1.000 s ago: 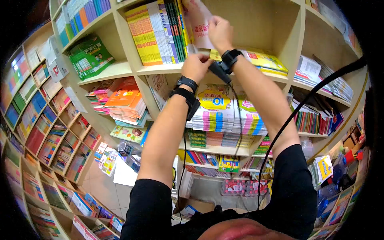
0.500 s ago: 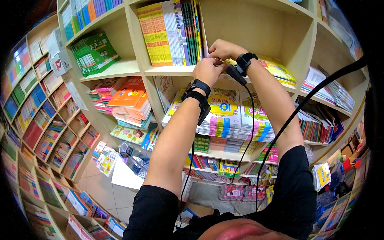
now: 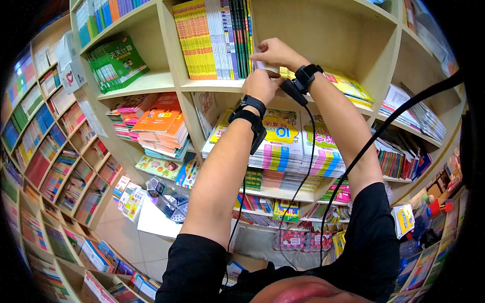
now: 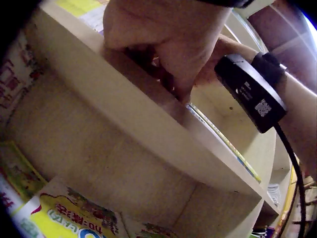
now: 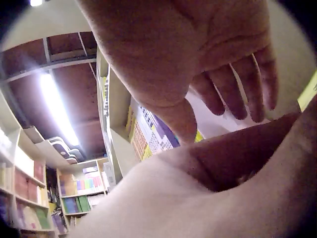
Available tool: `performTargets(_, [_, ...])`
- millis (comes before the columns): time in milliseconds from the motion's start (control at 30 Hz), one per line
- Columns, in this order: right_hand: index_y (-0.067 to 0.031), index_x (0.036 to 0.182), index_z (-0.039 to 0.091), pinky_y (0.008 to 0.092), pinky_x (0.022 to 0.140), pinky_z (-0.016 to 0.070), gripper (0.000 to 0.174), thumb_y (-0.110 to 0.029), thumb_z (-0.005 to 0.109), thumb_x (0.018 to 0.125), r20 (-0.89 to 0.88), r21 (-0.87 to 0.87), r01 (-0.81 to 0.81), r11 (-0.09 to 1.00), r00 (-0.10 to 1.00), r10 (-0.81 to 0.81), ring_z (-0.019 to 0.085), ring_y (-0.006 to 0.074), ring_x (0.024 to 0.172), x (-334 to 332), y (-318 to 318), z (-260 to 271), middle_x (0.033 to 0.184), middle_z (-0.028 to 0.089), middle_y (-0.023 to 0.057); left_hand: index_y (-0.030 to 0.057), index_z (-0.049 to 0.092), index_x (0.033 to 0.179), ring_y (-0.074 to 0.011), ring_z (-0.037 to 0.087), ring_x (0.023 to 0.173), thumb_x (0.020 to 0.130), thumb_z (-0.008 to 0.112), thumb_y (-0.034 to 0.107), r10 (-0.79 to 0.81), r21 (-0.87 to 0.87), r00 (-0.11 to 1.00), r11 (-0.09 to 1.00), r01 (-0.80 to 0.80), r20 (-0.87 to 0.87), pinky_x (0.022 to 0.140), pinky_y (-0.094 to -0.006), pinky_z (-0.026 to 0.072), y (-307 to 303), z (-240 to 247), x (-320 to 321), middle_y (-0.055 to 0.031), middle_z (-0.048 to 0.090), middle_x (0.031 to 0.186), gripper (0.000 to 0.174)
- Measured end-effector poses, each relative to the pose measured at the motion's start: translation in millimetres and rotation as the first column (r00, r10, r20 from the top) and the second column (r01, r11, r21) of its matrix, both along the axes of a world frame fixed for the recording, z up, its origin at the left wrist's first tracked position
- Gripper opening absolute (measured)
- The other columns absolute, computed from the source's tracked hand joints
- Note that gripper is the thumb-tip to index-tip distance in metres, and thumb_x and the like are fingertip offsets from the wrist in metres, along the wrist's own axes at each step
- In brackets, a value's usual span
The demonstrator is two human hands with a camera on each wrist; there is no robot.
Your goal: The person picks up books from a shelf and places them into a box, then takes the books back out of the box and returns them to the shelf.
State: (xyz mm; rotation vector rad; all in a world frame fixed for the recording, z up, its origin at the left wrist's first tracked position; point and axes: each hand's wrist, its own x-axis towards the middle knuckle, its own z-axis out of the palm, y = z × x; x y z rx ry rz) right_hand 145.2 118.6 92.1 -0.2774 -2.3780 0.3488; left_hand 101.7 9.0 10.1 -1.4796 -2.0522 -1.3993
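A thin pale pink booklet (image 3: 259,65) stands at the right end of a row of upright books (image 3: 214,40) on the upper shelf. My left hand (image 3: 261,87) is at the shelf's front edge, fingers curled at the booklet's lower edge; the fingertips are largely hidden. Just above it, my right hand (image 3: 280,53) reaches to the booklet. In the right wrist view the right hand's fingers (image 5: 232,91) lie fairly straight across the pale page, thumb apart towards the row. A black wrist camera (image 4: 252,94) sits on the right wrist.
Yellow books (image 3: 348,87) lie flat to the right on this shelf. Below, stacks of white-covered workbooks (image 3: 280,134) fill the shelf. Black cables (image 3: 399,112) hang from the wrists and cross the right arm. Green books (image 3: 118,63) lean in the left compartment.
The booklet, earlier raised and tilted in my right hand, is now down against the row's end. My right hand came down beside the left, then its fingers shifted slightly up and straightened.
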Motion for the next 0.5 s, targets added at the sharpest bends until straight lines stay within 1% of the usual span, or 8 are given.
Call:
performTargets(100, [0.0118,0.094,0.063,0.0382,0.072,0.0518,0.064,-0.045,0.072,0.066,0.014,0.016,0.060,0.998,0.998,-0.060,0.065,0.0328,0.077,-1.0,-16.0,5.7,0.089,0.065,0.0258,0.0194,0.075,0.087,-0.0303,0.065,0.078,0.075,0.071,0.029,0.012,-0.016,1.000,1.000,-0.012,-0.004,0.070,-0.0388,0.0512,-0.5,-2.0,-2.0,-0.0136,0.068,0.081,0.016])
performTargets(200, [0.0111,0.092,0.063,0.0408,0.073,0.0519,0.063,-0.046,0.071,0.067,-0.007,0.054,0.135,0.989,0.991,-0.135,0.065,0.0371,0.080,-4.0,-34.4,3.7,0.089,0.065,0.0274,0.0192,0.074,0.090,-0.0299,0.065,0.079,0.073,0.073,0.030,0.046,-0.004,0.990,0.999,-0.047,-0.134,0.072,-0.0384,0.0508,-0.9,-4.9,-6.8,-0.0128,0.068,0.083,0.020])
performTargets(267, [0.0111,0.101,0.060,0.0425,0.077,0.0510,0.066,-0.045,0.070,0.068,0.009,0.098,0.194,0.976,0.981,-0.196,0.064,0.0398,0.087,-1.3,-33.6,1.1,0.096,0.064,0.0291,0.0186,0.074,0.091,-0.0297,0.065,0.080,0.073,0.074,0.031,0.041,0.008,0.997,0.999,-0.041,-0.058,0.074,-0.0383,0.0509,-4.8,3.0,-4.8,-0.0122,0.068,0.085,0.022])
performTargets(300, [0.0117,0.112,0.054,0.0423,0.084,0.0489,0.071,-0.044,0.068,0.070,0.002,0.095,0.195,0.976,0.981,-0.196,0.062,0.0387,0.097,1.9,-31.8,0.6,0.106,0.060,0.0313,0.0180,0.074,0.091,-0.0294,0.065,0.081,0.073,0.074,0.032,0.002,-0.015,1.000,1.000,-0.002,0.001,0.074,-0.0382,0.0509,-7.2,7.0,-5.0,-0.0120,0.068,0.085,0.023])
performTargets(333, [0.0117,0.112,0.054,0.0423,0.084,0.0489,0.071,-0.044,0.068,0.070,0.024,0.096,0.207,0.974,0.977,-0.210,0.062,0.0387,0.097,12.1,-31.8,-3.0,0.106,0.060,0.0313,0.0173,0.074,0.090,-0.0292,0.065,0.081,0.073,0.074,0.034,-0.048,-0.042,0.996,0.998,0.051,0.072,0.075,-0.0382,0.0508,-4.9,3.1,-1.0,-0.0118,0.068,0.085,0.024])
performTargets(367, [0.0106,0.116,0.052,0.0414,0.087,0.0475,0.072,-0.044,0.066,0.072,-0.026,0.080,0.164,0.983,0.986,-0.162,0.060,0.0377,0.101,18.6,-34.2,-1.1,0.111,0.058,0.0303,0.0080,0.072,0.089,-0.0316,0.065,0.074,0.078,0.070,0.035,-0.054,-0.020,0.998,0.998,0.054,0.016,0.068,-0.0388,0.0507,-6.1,3.0,-0.8,-0.0169,0.067,0.081,0.029])
performTargets(433, [0.0054,0.121,0.052,0.0389,0.092,0.0451,0.064,-0.041,0.063,0.078,-0.092,0.109,0.068,0.992,0.994,-0.058,0.057,0.0348,0.109,60.3,-25.8,-14.9,0.118,0.057,0.0261,0.0111,0.073,0.089,-0.0301,0.065,0.077,0.075,0.072,0.037,-0.042,-0.048,0.999,0.998,0.043,0.028,0.071,-0.0383,0.0508,-2.5,-1.8,2.3,-0.0144,0.068,0.083,0.030])
performTargets(500, [0.0006,0.121,0.054,0.0383,0.093,0.0449,0.056,-0.038,0.061,0.082,-0.063,0.140,0.031,0.990,0.998,-0.023,0.057,0.0347,0.108,81.8,-22.0,-18.8,0.119,0.058,0.0213,0.0148,0.073,0.090,-0.0282,0.066,0.080,0.070,0.076,0.042,-0.026,-0.045,0.998,0.999,0.029,0.059,0.074,-0.0375,0.0511,-3.6,3.7,1.0,-0.0113,0.069,0.084,0.034])
